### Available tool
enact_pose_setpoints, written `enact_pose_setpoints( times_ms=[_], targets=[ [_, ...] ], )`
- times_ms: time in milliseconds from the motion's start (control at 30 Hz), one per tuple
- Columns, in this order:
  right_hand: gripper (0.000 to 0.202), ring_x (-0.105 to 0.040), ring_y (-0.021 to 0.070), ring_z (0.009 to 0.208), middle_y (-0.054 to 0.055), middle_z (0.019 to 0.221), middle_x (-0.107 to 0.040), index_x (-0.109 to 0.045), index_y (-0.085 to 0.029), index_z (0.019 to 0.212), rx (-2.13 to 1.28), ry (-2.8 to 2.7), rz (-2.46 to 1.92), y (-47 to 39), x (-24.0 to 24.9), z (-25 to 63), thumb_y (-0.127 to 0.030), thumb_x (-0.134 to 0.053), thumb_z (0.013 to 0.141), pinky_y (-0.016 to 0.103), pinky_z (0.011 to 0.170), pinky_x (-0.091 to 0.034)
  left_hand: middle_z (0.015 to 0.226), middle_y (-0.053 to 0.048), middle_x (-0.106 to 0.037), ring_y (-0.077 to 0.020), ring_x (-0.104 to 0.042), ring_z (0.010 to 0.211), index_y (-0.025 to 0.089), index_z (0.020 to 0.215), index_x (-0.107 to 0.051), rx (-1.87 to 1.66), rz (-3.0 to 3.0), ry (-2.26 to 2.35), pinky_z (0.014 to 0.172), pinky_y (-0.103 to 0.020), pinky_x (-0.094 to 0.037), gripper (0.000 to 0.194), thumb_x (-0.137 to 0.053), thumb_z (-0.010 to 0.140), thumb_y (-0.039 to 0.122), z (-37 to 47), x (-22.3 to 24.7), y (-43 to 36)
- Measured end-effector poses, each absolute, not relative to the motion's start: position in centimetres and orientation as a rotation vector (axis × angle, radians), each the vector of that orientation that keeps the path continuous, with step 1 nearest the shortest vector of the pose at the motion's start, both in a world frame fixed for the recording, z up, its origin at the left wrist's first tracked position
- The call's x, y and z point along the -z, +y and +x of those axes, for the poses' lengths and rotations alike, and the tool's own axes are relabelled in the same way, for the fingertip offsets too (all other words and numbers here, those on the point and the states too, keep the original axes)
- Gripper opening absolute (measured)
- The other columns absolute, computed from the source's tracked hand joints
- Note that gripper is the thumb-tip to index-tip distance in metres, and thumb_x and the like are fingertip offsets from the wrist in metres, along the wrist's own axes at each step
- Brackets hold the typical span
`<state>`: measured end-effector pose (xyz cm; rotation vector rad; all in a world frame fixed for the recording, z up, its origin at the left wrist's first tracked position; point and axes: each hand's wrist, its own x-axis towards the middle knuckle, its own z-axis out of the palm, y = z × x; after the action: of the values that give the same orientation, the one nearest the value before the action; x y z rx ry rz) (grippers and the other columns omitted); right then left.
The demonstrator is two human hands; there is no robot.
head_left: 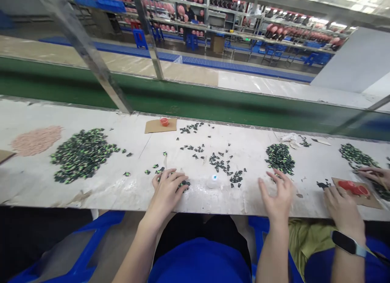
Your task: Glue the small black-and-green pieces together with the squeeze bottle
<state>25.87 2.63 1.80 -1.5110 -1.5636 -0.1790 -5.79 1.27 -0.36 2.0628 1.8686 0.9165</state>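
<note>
Left of the white disc (pixel 213 182) on the table (pixel 198 203), the left hand (pixel 166 189) curves over a few black-and-green pieces (pixel 184 183), its fingers bent and slightly parted; whether they grip any cannot be told. Right of the disc, the right hand (pixel 279 195) has its fingers spread wide, nothing seen between them, their tips near a small heap (pixel 279 157) of such pieces. Just beyond the disc lie loose bits (pixel 218 165). Farther, to the disc's left, a red pot (pixel 164 121) stands on cardboard (pixel 151 127)
</note>
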Motion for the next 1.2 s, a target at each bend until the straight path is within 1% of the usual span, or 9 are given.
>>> enact_pose_setpoints(
  times_ms=[133,300,467,667,767,867,933,1067,1200],
  targets=[
    [0.04,-0.042,0.0323,0.125,0.009,0.112,-0.063,-0.063,-0.024,0.11,-0.193,-1.842,-1.37,1.4,-1.1,21.8,-0.04,-0.074,0.075,0.058,0.103,-0.038,0.09,-0.008,-0.074,-0.0352,-0.056,0.105,0.028,0.08,-0.073,-0.858,2.211,1.818,0.091,-0.051,-0.03,0.014,-0.059,0.08,0.025,-6.0,1.9,1.6],
    [0.065,-0.032,0.0379,0.133,0.011,0.118,-0.062,-0.06,-0.023,0.119,-0.497,-1.975,-1.425,0.8,-0.6,17.1,-0.045,-0.083,0.062,0.059,0.107,-0.036,0.083,-0.007,-0.074,-0.0308,-0.061,0.086,0.031,0.085,-0.074,-0.653,2.422,1.603,0.072,-0.041,-0.036,0.022,-0.052,0.083,0.029,-7.4,3.1,2.9],
    [0.044,-0.035,0.0363,0.134,0.01,0.116,-0.064,-0.062,-0.022,0.113,-0.547,-1.96,-1.479,0.7,-0.3,15.6,-0.042,-0.074,0.075,0.058,0.105,-0.039,0.081,-0.008,-0.071,-0.0295,-0.061,0.085,0.029,0.093,-0.072,-0.809,2.414,1.735,0.072,-0.04,-0.037,0.032,-0.041,0.088,0.022,-7.2,2.4,2.0],
    [0.041,-0.036,0.0305,0.137,0.01,0.117,-0.065,-0.058,-0.02,0.106,-0.712,-1.859,-1.362,0.7,-0.7,15.2,-0.034,-0.077,0.073,0.049,0.106,-0.041,0.087,-0.006,-0.071,-0.0273,-0.064,0.084,0.032,0.097,-0.07,-0.925,2.383,1.784,0.067,-0.038,-0.038,0.033,-0.038,0.091,0.026,-6.1,1.3,1.4],
    [0.042,-0.055,0.0266,0.12,0.01,0.116,-0.065,-0.055,-0.02,0.104,-0.91,-1.637,-1.336,0.2,-1.0,15.4,-0.036,-0.075,0.071,0.041,0.094,-0.05,0.086,-0.004,-0.072,-0.0292,-0.065,0.088,0.032,0.095,-0.068,-0.943,2.35,1.863,0.072,-0.042,-0.041,0.026,-0.043,0.09,0.031,-6.3,1.0,1.5],
    [0.043,-0.067,0.0209,0.084,0.006,0.094,-0.069,-0.057,-0.021,0.093,-1.002,-1.362,-1.283,-0.2,-1.0,15.7,-0.046,-0.076,0.065,0.032,0.069,-0.055,0.086,-0.006,-0.073,-0.0313,-0.066,0.088,0.029,0.093,-0.067,-0.876,2.306,1.9,0.073,-0.044,-0.042,0.019,-0.05,0.087,0.036,-6.8,0.5,1.5],
    [0.042,-0.064,0.0179,0.069,0.003,0.08,-0.068,-0.058,-0.02,0.086,-0.983,-1.181,-1.203,-0.2,-0.7,16.0,-0.05,-0.075,0.061,0.027,0.057,-0.052,0.087,-0.008,-0.073,-0.0315,-0.065,0.09,0.026,0.091,-0.067,-0.907,2.267,1.867,0.076,-0.045,-0.043,0.019,-0.051,0.086,0.036,-6.5,0.2,1.3],
    [0.036,-0.06,0.0151,0.057,0.004,0.07,-0.067,-0.063,-0.017,0.079,-0.88,-0.865,-1.117,0.4,0.1,16.5,-0.049,-0.07,0.064,0.025,0.049,-0.046,0.084,-0.005,-0.073,-0.0282,-0.065,0.086,0.025,0.082,-0.067,-1.024,2.208,1.695,0.085,-0.043,-0.039,0.014,-0.059,0.082,0.036,-3.8,0.5,0.6],
    [0.032,-0.049,0.0106,0.046,0.002,0.06,-0.062,-0.062,-0.015,0.068,-0.776,-0.756,-1.187,0.7,0.7,16.6,-0.046,-0.065,0.072,0.022,0.041,-0.039,0.088,-0.003,-0.075,-0.0243,-0.065,0.089,0.026,0.103,-0.067,-1.009,2.176,1.556,0.087,-0.041,-0.034,0.021,-0.056,0.085,0.025,-0.8,1.6,0.4]
  ],
)
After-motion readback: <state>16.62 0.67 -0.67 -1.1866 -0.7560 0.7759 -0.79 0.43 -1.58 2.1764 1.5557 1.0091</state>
